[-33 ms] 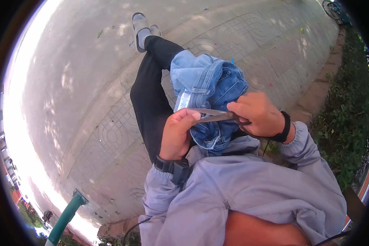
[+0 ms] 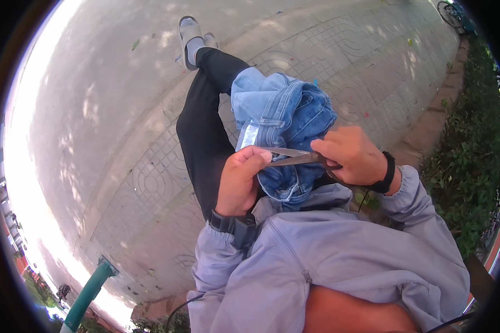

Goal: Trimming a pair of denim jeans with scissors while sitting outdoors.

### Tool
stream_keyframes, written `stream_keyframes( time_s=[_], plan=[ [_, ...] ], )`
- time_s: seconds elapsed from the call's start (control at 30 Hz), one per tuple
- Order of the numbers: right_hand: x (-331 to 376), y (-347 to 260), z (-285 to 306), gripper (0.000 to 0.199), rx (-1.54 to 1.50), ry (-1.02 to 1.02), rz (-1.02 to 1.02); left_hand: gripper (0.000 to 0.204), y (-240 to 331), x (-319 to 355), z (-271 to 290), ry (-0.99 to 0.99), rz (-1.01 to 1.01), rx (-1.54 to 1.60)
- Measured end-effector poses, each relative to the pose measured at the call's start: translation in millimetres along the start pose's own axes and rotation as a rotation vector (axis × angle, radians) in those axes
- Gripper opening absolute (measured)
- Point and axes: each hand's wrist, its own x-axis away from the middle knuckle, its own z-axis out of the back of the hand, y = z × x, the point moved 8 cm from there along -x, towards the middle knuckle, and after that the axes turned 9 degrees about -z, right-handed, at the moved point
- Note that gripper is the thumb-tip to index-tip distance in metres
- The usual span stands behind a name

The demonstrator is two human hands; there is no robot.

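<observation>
My right hand point(image 2: 354, 155) is closed around the dark handles of a pair of scissors point(image 2: 299, 157), whose two metal blades point left and stand slightly apart. The blade tips reach my left hand point(image 2: 241, 178), where thumb and fingers are pressed together in a pinch. Whatever lies in that pinch is too small to make out. Under both hands, a bunched pair of blue jeans point(image 2: 294, 108) rests on my lap. A pale label point(image 2: 250, 135) shows on its left side, just above my left hand.
My crossed legs in black trousers point(image 2: 197, 125) stretch away over patterned paving point(image 2: 150, 177). A brick border point(image 2: 428, 125) and green hedge point(image 2: 455, 161) run along the right. At lower left stands a green post point(image 2: 91, 291); a bicycle point(image 2: 450, 14) is at the far right.
My right hand has shifted very slightly to the right with the scissors. My left hand and the jeans stay where they were.
</observation>
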Motion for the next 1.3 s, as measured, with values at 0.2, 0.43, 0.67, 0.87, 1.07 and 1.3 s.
stream_keyframes(
  time_s=[0.2,0.43,0.67,0.87,1.07,1.3],
  plan=[
    [16.6,14.1,-7.4,0.033,0.101,-0.045,-0.072,0.01,-6.9,-4.3,-4.5,-0.015,0.072,0.086],
    [15.3,14.4,-9.4,0.034,0.098,-0.059,-0.078,0.012,-7.8,-6.3,-0.5,-0.01,0.08,0.073],
    [19.8,12.2,-7.5,0.036,0.215,0.004,-0.062,0.012,-5.0,-6.5,-3.2,-0.038,0.11,0.083],
    [20.2,10.4,-6.2,0.035,0.245,0.04,-0.035,0.014,-6.1,-7.5,2.5,-0.028,0.12,0.091],
    [20.1,7.6,-1.9,0.034,0.272,0.07,-0.009,0.015,-6.1,-10.4,3.8,-0.009,0.096,0.069],
    [20.2,6.1,-1.2,0.039,0.247,0.096,0.024,0.01,-1.4,-8.6,0.2,0.014,0.113,0.041]
  ],
)
